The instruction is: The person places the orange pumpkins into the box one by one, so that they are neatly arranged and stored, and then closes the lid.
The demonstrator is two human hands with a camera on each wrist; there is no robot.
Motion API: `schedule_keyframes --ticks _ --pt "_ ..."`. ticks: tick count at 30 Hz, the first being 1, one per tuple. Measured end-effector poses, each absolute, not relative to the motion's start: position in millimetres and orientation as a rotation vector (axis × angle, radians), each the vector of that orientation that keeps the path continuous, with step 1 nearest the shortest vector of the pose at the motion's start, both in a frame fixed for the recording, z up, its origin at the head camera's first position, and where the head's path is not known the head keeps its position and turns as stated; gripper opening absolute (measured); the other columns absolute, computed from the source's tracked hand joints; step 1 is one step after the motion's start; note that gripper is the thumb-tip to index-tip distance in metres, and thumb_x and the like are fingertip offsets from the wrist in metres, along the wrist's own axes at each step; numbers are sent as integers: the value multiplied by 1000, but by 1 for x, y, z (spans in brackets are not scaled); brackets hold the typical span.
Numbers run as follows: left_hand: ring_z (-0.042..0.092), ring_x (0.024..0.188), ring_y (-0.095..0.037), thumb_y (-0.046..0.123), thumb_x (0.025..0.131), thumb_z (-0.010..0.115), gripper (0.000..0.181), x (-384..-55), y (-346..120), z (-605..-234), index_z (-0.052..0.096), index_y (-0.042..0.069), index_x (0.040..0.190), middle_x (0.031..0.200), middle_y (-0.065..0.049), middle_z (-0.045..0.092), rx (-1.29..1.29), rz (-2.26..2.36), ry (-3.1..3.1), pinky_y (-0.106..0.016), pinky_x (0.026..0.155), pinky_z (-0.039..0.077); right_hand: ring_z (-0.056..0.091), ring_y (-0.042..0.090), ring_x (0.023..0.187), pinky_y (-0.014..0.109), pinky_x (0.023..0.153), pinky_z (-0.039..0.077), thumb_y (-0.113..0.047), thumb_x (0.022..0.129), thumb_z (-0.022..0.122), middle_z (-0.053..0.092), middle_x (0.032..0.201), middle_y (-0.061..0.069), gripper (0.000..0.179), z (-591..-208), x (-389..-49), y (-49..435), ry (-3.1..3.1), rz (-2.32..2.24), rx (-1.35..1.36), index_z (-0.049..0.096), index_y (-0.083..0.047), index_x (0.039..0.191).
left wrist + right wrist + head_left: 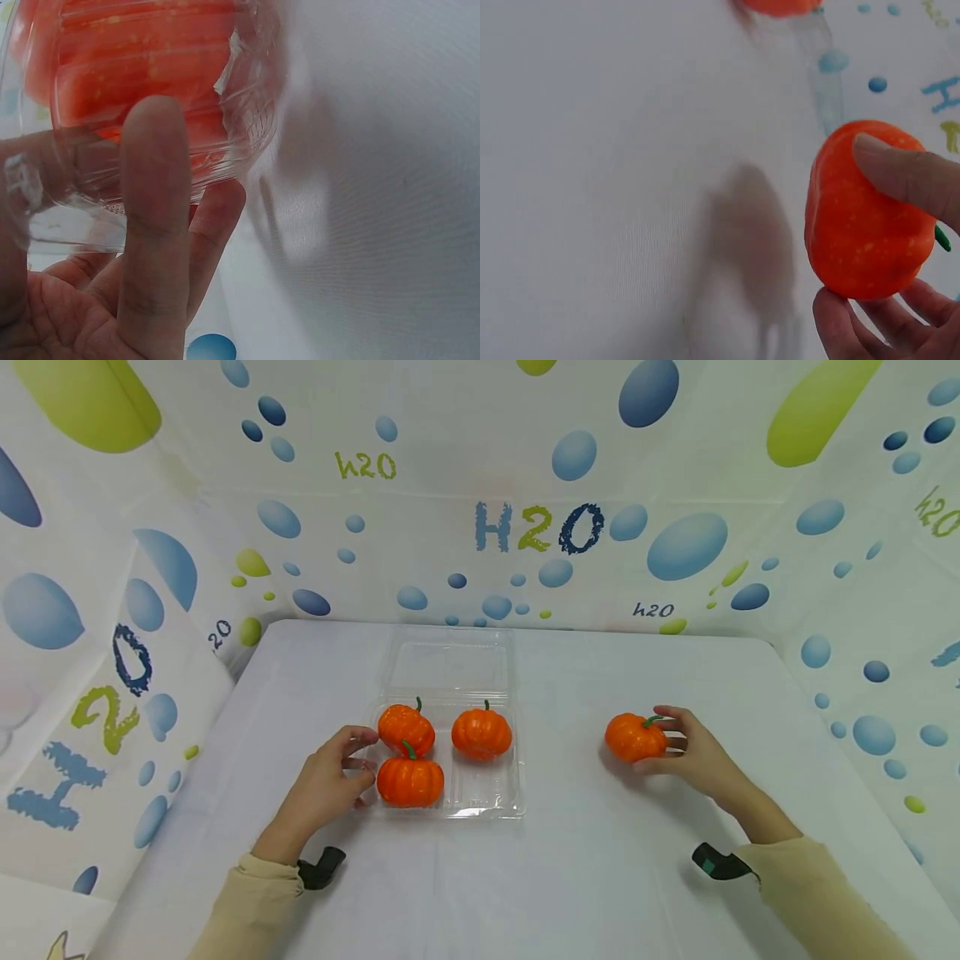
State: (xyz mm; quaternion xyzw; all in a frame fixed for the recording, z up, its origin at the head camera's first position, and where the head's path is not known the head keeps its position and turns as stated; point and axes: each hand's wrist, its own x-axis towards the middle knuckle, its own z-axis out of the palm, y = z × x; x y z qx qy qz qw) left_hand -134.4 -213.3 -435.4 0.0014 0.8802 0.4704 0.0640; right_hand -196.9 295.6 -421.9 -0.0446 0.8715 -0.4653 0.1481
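Observation:
On the right, my right hand [693, 756] holds a small orange toy pumpkin [632, 738] with a green stem, thumb on one side and fingers on the other. In the right wrist view this pumpkin [866, 217] is apart from its shadow, above the table. A clear plastic clamshell container [486, 795] lies with its lid [450, 667] folded back. Inside it are three more pumpkins: one back left [406, 730], one front left [410, 782], one back right [482, 733]. My left hand [322, 785] grips the container's left side; the left wrist view shows its fingers [154, 225] against the clear wall.
A white cloth covers the table [570, 877]. Behind and beside it hangs a white curtain [420, 543] with blue and green drops and H2O lettering. Dark wrist-camera mounts [322, 868] stick out from both cuffs.

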Motion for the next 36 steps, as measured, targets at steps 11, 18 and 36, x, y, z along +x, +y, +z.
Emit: schedule_keyframes --ticks 11,18,36 --pt "63 110 -40 -3 90 62 50 -133 -212 -432 48 2 137 144 -24 52 -3 1430 2655 -31 58 60 52 36 128 39 101 51 -18 80 87 54 138 16 76 -407 -175 243 2329 -1460 -370 42 -1 138" --pt "63 111 -39 -3 90 62 49 -132 -212 -430 48 3 137 144 -24 52 -8 1431 2652 -31 58 60 56 31 122 35 98 52 -16 80 86 57 133 11 61 -396 -159 215 2244 -1496 -488 51 -4 129" --pt "63 110 -40 -3 90 61 49 -132 -212 -430 48 2 137 144 -24 52 -3 1431 2657 -31 58 59 63 33 116 39 91 57 -10 89 77 52 139 20 59 -392 -144 172 1966 -1722 -478 49 3 140"
